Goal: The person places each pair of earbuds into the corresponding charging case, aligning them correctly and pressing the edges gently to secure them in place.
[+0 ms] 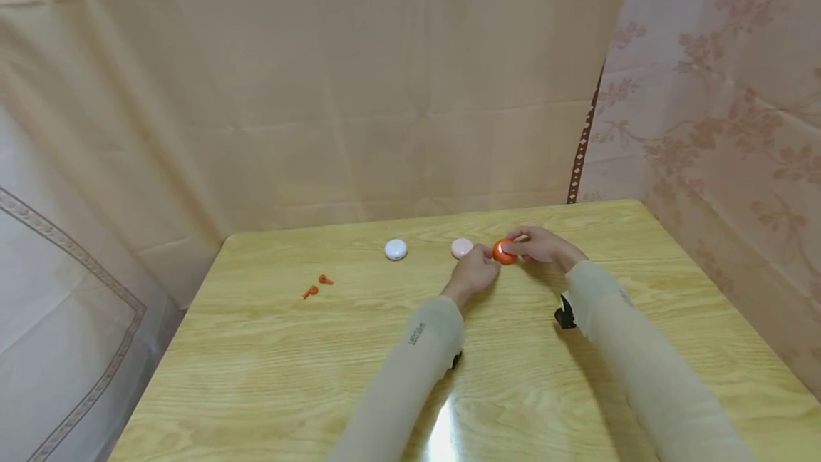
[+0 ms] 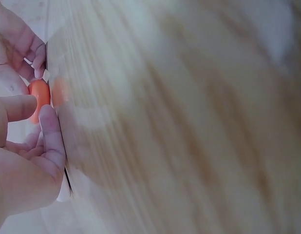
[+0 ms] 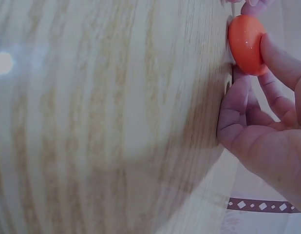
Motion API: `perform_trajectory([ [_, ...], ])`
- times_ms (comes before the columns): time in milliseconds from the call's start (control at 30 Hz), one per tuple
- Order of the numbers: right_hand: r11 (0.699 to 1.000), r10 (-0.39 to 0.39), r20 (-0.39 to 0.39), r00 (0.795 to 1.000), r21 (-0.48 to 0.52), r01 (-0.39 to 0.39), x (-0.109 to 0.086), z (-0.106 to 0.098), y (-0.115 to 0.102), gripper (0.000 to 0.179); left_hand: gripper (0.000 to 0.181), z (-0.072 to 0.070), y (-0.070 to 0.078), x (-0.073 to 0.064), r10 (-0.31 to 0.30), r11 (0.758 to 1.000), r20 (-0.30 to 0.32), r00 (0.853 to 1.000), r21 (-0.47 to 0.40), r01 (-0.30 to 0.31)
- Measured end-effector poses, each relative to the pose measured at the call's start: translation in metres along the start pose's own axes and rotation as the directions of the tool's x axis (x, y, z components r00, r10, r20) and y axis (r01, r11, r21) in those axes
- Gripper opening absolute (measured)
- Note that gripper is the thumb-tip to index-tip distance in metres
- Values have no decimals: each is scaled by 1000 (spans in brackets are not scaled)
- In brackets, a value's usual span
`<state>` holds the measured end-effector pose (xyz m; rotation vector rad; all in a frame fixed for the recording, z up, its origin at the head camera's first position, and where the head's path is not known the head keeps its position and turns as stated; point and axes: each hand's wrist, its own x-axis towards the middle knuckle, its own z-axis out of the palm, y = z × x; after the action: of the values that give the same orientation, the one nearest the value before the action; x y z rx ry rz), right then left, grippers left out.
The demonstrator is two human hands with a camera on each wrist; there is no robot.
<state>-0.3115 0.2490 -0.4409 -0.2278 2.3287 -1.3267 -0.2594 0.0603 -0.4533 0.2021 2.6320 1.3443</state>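
A glossy orange round earbud case point(image 1: 504, 252) lies at the right part of the table's far side, held between two hands. My right hand point(image 1: 541, 244) grips it from the right; in the right wrist view the thumb point(image 3: 279, 58) presses its top face while other fingers curl beneath. From the left, my left hand point(image 1: 474, 273) pinches its near edge, thumb and forefinger at the orange case point(image 2: 39, 97) in the left wrist view. The pale pink round case point(image 1: 461, 247) sits just behind the left hand, partly hidden by it. Two orange earbuds point(image 1: 311, 291) lie apart on the left.
A white round case point(image 1: 395, 249) stands left of the pink one. The wood-grain table point(image 1: 269, 376) ends at a beige curtain point(image 1: 385, 91) behind, with a floral curtain point(image 1: 725, 127) along the right. Black wrist gear point(image 1: 564, 314) hangs under the right sleeve.
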Motion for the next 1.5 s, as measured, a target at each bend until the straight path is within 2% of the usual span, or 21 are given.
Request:
perform_trajectory([
  [167, 1000, 17, 18, 1000, -1, -17, 0, 2, 2, 45, 27, 0, 0, -1, -17, 1000, -14, 1000, -21, 17],
  [400, 999, 0, 47, 999, -46, 2, -5, 1, 2, 47, 27, 2, -1, -3, -15, 998, -12, 1000, -62, 15],
  [600, 997, -24, 86, 996, -73, 30, -6, 3, 6, 56, 28, 2, -5, -6, -21, 997, -14, 1000, -81, 20],
  [700, 997, -9, 91, 996, -76, 16, -5, 4, 7, 59, 29, 2, -6, -8, -22, 994, -8, 1000, -104, 21],
  [867, 999, 10, 90, 996, -34, -7, -5, 1, 8, 55, 32, 3, -5, -6, -7, 986, 8, 1000, -166, 8],
  [1000, 999, 1, 103, 995, 49, -7, -5, -1, 8, 55, 31, 4, -4, -6, -20, 972, 18, 1000, -234, 24],
  [1100, 996, 3, 103, 995, 90, -12, -4, 1, 9, 57, 31, 4, -5, -6, -27, 968, 31, 999, -249, 34],
  [1300, 995, 14, 97, 995, 95, -23, -2, 2, 9, 58, 30, 2, -5, -5, -50, 962, 56, 997, -265, 63],
  [1500, 994, -34, 112, 993, 102, 23, -1, 6, 8, 52, 35, -3, -11, -4, -28, 937, 54, 998, -345, 45],
])
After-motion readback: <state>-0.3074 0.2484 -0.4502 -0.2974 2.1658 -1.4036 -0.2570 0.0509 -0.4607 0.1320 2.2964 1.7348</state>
